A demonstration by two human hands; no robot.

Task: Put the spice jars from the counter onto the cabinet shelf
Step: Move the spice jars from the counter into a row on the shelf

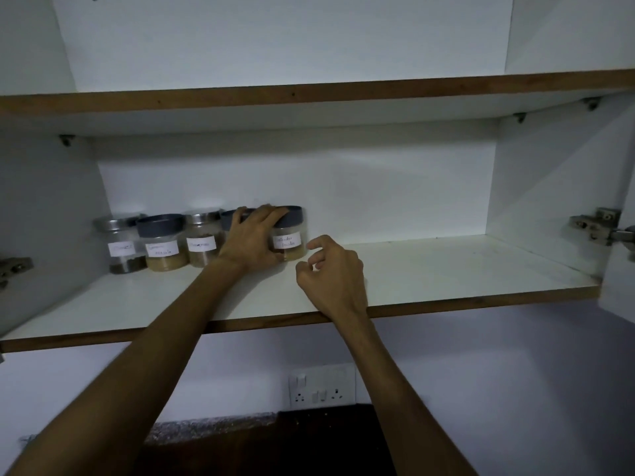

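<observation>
Setting was a home kitchen. Evidence: white wall cabinet (536,187) stood open, with a brown-edged shelf (446,269) and metal door hinges (598,228). Hand-labelled spice jars (161,242) sat in a row at the shelf's back left. A switched double wall socket (321,388) was mounted below, above a dark counter (275,441).

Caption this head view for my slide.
Left hand grips the rightmost spice jar on the cabinet shelf; right hand hovers beside it.

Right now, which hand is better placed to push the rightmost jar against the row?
Probably the right hand: it holds nothing and hovers just right of the rightmost jar. The left hand already rests on the jars.
</observation>
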